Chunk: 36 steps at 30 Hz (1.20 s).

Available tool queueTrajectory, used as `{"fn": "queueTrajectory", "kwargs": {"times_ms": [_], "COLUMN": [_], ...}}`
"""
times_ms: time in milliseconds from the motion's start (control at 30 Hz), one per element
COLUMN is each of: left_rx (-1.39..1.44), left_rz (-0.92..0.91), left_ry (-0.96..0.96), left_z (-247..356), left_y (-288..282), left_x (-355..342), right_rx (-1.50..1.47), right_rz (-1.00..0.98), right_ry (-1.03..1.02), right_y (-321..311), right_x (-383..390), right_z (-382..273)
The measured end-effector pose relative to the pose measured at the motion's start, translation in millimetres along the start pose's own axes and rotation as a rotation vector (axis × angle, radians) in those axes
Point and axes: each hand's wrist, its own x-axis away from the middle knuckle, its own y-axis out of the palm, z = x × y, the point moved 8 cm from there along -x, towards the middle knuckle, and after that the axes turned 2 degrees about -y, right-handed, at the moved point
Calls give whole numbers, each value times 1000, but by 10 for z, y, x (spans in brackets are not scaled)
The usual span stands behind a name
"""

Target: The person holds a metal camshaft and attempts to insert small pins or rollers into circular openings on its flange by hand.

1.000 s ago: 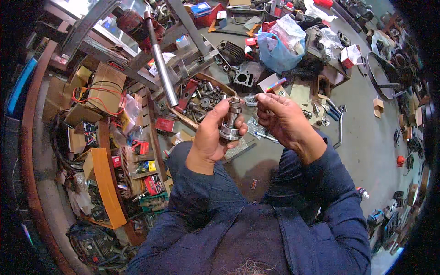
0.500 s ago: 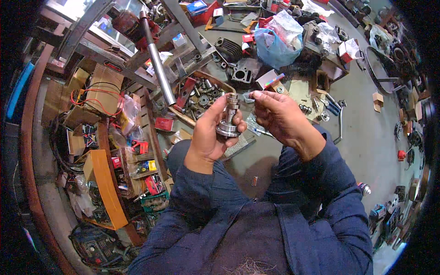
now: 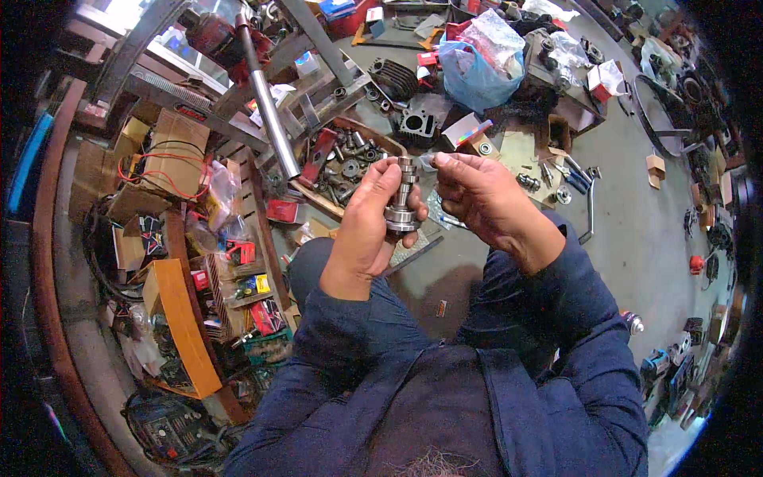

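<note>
Gripped upright in the left hand was a short steel camshaft, fingers wrapped around its lower flanged end, the part held at chest height above the grey workshop floor. The right hand was closed in a pinch at the shaft's upper end, fingertips touching it. Beyond the hands lay a wooden tray of loose bolts and gears, a finned engine cylinder, a blue plastic bag and a chrome tube.
</note>
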Motion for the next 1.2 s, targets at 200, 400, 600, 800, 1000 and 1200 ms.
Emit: {"fn": "queueTrajectory", "kwargs": {"times_ms": [200,400,600,800,1000,1200], "left_rx": [209,448,247,267,213,198], "left_rz": [-20,-87,-87,-122,-46,-16], "left_ry": [-169,-239,-95,-95,-113,-111], "left_z": [-180,-300,-117,-57,-121,-138], "left_y": [-118,-199,-110,-71,-143,-196], "left_x": [-85,-179,-124,-79,-102,-120], "right_rx": [29,2,21,30,20,26], "right_rz": [56,-12,37,36,62,72], "right_ry": [1,6,-8,13,21,6], "right_y": [-56,-131,-110,-96,-111,-103], "right_x": [-19,-105,-97,-115,-128,-104], "right_z": [8,43,12,26,45,23]}}
